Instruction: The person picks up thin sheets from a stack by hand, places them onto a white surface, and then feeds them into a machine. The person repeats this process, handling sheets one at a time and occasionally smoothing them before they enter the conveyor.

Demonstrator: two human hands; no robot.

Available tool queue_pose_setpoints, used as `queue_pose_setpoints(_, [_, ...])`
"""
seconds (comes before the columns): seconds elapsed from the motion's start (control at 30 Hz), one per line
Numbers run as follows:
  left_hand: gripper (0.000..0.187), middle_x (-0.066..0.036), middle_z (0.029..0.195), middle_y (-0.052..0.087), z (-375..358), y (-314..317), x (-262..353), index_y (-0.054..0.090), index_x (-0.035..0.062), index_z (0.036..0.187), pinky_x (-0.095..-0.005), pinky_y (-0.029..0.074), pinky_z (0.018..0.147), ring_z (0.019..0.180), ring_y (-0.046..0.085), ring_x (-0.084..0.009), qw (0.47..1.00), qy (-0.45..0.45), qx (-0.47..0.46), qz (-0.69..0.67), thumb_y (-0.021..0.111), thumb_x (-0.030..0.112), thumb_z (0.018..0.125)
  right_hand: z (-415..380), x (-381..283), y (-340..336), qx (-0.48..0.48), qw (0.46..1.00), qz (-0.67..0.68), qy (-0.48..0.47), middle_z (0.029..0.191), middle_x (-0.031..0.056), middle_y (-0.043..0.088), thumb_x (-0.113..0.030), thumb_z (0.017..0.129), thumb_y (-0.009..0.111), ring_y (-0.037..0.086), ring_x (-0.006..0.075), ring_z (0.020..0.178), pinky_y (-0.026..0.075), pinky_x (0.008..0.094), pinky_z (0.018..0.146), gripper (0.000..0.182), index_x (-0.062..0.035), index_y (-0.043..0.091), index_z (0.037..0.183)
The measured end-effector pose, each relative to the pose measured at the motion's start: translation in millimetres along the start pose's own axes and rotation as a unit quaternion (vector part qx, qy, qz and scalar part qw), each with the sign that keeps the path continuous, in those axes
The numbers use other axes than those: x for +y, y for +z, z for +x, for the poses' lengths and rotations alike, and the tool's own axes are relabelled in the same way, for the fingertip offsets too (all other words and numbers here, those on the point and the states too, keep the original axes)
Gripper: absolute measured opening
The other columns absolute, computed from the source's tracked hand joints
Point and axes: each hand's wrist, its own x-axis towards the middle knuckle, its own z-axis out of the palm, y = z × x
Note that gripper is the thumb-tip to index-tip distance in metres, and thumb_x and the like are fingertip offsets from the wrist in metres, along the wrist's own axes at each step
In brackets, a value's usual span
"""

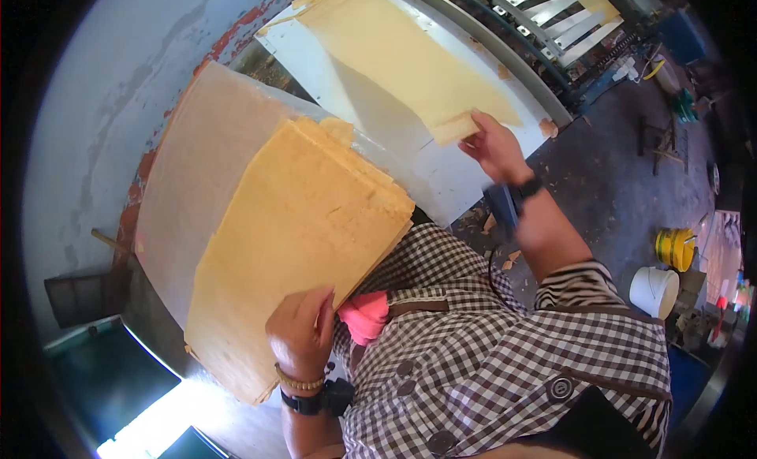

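Observation:
My right hand (495, 149) pinches the near end of a thin, pale yellow sheet (394, 53), whose gripped end is curled up. The rest of that sheet stretches away over a white table surface (449, 179). My left hand (301, 325), with fingers bent and drawn together, is at the near edge of a thick stack of yellow-orange sheets (300, 214). Whether it grips anything there is hidden. The stack has ragged, flaky edges and overlaps a broad pinkish-brown layer (201, 163) along the wall side. A pink cloth (364, 317) sits against my checked apron.
A machine with metal slats (544, 13) stands beyond the white table. On the dark floor to the right are a white bucket (654, 292), a yellow bucket (675, 248) and a small stool (664, 147). Broken scraps lie near the table. A peeling wall (110, 88) borders the left.

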Motion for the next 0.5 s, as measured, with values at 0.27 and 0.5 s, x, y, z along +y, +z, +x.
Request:
queue_pose_setpoints(0.27, [0.085,-0.017,0.145,0.046,145,99,-14,0.038,0.005,0.146,-0.0389,0.049,0.098,0.132,0.046,-0.031,0.99,0.036,0.01,-0.136,0.08,0.006,0.073,-161,-122,27,-0.117,0.949,0.117,-0.269,0.119,0.0084,0.068,-0.02,0.096,0.058,0.061,0.0207,0.115,0.044,0.0387,0.102,0.025,-0.0044,0.066,0.113])
queue_pose_setpoints(0.5, [0.056,-0.018,0.116,0.066,179,243,-26,0.065,0.0045,0.119,-0.0399,0.049,0.096,0.111,0.061,-0.0336,0.945,-0.031,-0.18,-0.27,0.083,0.026,0.071,-181,-217,40,-0.176,0.897,0.007,-0.406,0.124,0.0171,0.063,-0.023,0.101,0.047,0.058,0.0305,0.12,0.043,0.0531,0.105,0.035,-0.0004,0.059,0.125])
